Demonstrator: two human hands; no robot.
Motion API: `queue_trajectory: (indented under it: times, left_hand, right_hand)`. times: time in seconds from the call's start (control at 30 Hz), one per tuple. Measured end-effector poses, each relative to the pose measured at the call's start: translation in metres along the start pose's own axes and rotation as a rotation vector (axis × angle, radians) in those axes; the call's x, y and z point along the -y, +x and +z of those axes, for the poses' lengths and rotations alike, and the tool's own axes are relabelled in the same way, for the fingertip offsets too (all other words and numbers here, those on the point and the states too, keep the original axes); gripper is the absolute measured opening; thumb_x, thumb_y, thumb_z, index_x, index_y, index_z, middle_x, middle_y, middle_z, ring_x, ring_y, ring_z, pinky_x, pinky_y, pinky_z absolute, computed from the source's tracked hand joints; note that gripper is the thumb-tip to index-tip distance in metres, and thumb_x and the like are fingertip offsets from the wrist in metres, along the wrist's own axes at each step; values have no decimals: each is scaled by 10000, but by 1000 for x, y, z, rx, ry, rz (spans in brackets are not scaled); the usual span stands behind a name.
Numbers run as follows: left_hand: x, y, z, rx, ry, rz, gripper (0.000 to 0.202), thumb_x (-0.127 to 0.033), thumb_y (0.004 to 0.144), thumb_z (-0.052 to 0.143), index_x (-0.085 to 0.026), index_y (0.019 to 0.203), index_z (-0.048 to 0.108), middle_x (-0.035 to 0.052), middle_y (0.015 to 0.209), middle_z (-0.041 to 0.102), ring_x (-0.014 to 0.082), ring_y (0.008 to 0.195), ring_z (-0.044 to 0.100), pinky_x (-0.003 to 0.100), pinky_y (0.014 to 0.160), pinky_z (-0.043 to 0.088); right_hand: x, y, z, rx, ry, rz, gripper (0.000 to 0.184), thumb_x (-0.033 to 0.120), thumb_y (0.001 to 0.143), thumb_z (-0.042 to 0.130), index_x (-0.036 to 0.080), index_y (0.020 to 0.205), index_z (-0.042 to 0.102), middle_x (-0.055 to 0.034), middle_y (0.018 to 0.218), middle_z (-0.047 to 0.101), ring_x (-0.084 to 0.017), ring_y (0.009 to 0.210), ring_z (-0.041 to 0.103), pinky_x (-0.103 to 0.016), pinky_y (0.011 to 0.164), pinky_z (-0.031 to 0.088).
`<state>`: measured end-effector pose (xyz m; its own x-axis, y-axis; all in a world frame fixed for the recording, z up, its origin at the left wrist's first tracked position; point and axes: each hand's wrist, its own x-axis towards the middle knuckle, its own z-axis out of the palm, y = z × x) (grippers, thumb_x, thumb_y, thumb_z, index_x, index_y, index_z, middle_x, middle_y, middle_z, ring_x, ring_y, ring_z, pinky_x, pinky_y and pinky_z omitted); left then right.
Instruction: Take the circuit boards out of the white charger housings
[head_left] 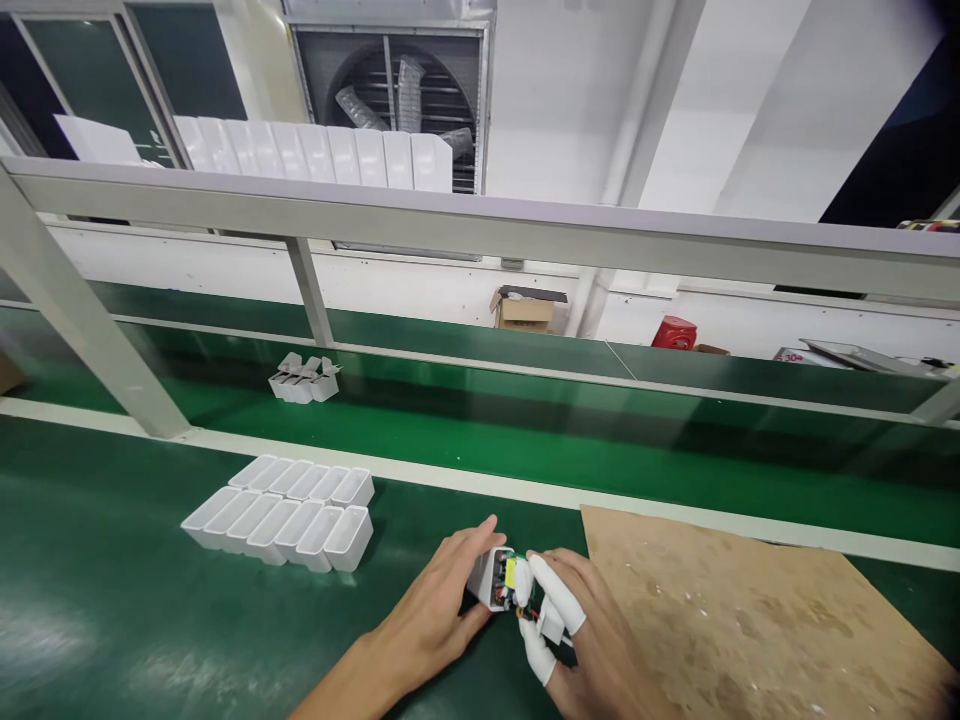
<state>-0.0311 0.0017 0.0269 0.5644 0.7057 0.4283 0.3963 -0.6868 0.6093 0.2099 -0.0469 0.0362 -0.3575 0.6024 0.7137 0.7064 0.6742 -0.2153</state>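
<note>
My left hand (448,580) is closed around a small white plastic case (484,580), its open end turned to the right. In my right hand (581,625), with white finger cots on thumb and finger, is a circuit board (513,575) carrying a yellow component and several small parts. The board's left end lies at the mouth of the case; how far inside it reaches I cannot tell. A white piece (551,625) sits at the board's right end, partly hidden by my fingers. Left of my hands, two rows of white open cases (289,520) stand on the green table.
A stained cardboard sheet (720,610) lies on the table at the right. Beyond the pale table edge runs a green belt (465,450) with a few white cases (304,380) on it. A metal rail (480,215) crosses above, with white panels (315,152) behind it.
</note>
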Motion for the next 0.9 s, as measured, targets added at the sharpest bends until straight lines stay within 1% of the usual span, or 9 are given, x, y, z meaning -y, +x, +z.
queue_trajectory:
  times: [0.2,0.37,0.57,0.77,0.9]
  left_hand:
    - [-1,2,0,-8,12,13,966,-20,947,597,-377,1684,85,104,1506,614,295,1366,574,549,1139,521]
    - [-2,2,0,4,16,5,966,-16,946,596,-376,1683,87,100,1509,613,292,1363,571,546,1140,519]
    - [-1,1,1,7,22,-12,957,-36,954,613,-367,1689,96,98,1530,599,294,1385,550,545,1138,521]
    - [-1,1,2,7,37,-24,981,-62,954,656,-365,1692,86,100,1524,603,298,1374,563,546,1137,519]
    - [0,1,3,10,32,-16,973,-64,960,655,-358,1691,84,110,1525,595,302,1372,554,556,1141,506]
  right_hand:
    - [6,5,-1,-24,-68,3,620,58,920,504,130,1533,444,-169,1228,709,-305,1153,689,-458,909,658]
    - [8,5,-2,-27,-88,-3,613,56,936,525,121,1539,436,-175,1236,704,-318,1172,675,-473,912,661]
    - [9,7,-4,-29,-63,34,581,70,969,517,120,1540,425,-181,1223,693,-305,1185,668,-457,921,666]
    - [8,6,-6,7,-54,45,575,90,985,502,124,1551,403,-184,1264,674,-303,1221,655,-461,950,658]
    - [6,2,-5,38,-19,65,611,87,985,506,136,1577,361,-181,1296,654,-295,1260,629,-465,980,644]
